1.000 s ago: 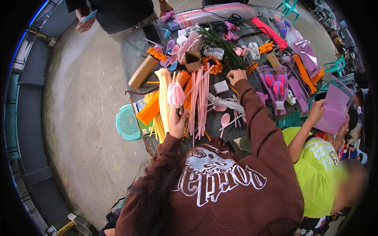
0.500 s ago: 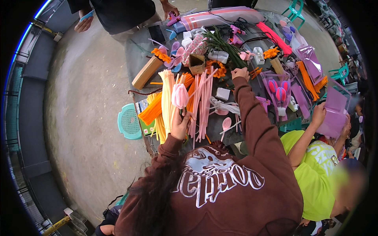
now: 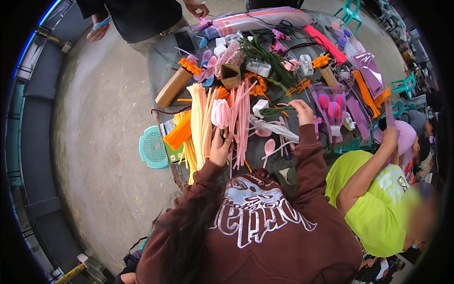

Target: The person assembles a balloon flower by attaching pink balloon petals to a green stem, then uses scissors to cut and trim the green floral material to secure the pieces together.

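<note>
My left hand (image 3: pixel 221 147) is closed round the stem of a pink fuzzy tulip (image 3: pixel 221 113), its bloom upright above the fingers. My right hand (image 3: pixel 302 112) pinches a green fuzzy leaf piece (image 3: pixel 273 111) beside a small white block (image 3: pixel 260 108). Just beyond the fingertips, a lighter green fuzzy strand (image 3: pixel 282 87) runs up toward the bundle of green stems (image 3: pixel 269 59). Around my left hand lie cream pipe cleaners (image 3: pixel 198 118) and pink pipe cleaners (image 3: pixel 242 123). White pipe cleaners (image 3: pixel 276 130) lie between my hands.
An open cardboard box (image 3: pixel 231 76), orange flowers (image 3: pixel 257 85) and a wrapped bouquet (image 3: pixel 334 111) crowd the table. At the right, a person in a lime shirt (image 3: pixel 373 199) holds purple film. Another person (image 3: pixel 142 21) stands at the far side. A teal stool (image 3: pixel 153 147) is at the left.
My right hand has drawn back from the green stems toward me, and a green leaf piece now shows in its fingers. My left hand still holds the tulip. The neighbour's purple sheet has turned edge-on.
</note>
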{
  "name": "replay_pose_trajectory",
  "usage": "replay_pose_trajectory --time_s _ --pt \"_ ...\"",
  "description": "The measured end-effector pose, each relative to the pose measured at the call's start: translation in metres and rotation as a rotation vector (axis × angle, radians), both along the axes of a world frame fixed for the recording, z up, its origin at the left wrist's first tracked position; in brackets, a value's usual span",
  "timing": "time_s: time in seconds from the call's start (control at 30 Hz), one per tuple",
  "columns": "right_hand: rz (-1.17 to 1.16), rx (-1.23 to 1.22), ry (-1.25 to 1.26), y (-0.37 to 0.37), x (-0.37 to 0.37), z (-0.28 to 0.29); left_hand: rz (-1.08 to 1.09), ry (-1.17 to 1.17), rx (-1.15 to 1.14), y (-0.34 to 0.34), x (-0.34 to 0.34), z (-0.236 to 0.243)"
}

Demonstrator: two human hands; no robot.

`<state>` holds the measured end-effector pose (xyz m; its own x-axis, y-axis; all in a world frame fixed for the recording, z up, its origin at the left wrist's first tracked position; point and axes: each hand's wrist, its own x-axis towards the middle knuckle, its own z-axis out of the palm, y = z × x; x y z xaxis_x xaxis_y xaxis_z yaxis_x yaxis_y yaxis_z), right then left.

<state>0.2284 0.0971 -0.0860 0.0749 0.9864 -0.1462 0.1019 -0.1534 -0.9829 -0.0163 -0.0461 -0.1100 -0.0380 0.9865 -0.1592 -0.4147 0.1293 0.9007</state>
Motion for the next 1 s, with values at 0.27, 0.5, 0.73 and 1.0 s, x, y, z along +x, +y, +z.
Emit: replay_pose_trajectory --time_s 0.27,0.5,0.73,1.0 --pt "0.03 0.105 -0.364 -0.034 0.027 -0.009 -0.024 -0.021 0.024 -0.004 0.007 -0.004" --pt "-0.028 0.147 -0.379 -0.054 0.021 -0.033 -0.045 -0.024 0.052 -0.006 0.008 -0.005" --pt "0.34 -0.028 0.32 -0.117 -0.04 0.02 0.108 0.078 0.234 0.003 0.02 0.008" --pt "1.059 -0.286 -0.137 -0.144 -0.062 -0.016 0.266 -0.122 0.121 0.009 0.014 0.036"
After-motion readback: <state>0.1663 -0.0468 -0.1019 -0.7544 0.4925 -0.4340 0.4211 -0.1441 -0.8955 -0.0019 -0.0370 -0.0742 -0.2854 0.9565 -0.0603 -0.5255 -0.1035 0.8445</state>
